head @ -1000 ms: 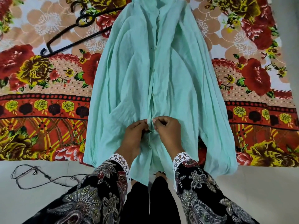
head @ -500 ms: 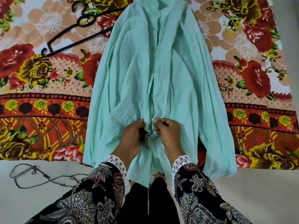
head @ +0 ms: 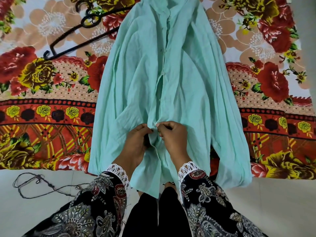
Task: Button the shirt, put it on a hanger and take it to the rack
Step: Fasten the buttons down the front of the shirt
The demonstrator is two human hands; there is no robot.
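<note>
A mint-green shirt [head: 184,79] lies flat on a floral bedsheet [head: 42,86], collar away from me, hem hanging over the near edge. Several buttons run down its front placket. My left hand [head: 136,142] pinches the left placket edge low on the shirt. My right hand [head: 172,135] pinches the right placket edge beside it, with a small white button [head: 156,124] showing at its fingertips. A black hanger [head: 82,31] lies on the sheet to the upper left, its far end under the shirt.
The bed's near edge runs across the view below my hands. A dark tangled thread [head: 34,185] lies on the pale floor at lower left. My patterned sleeves and dark trousers fill the bottom.
Both hands stay at the same low button, their fingers working closer on the placket. The white button now shows at my right fingertips.
</note>
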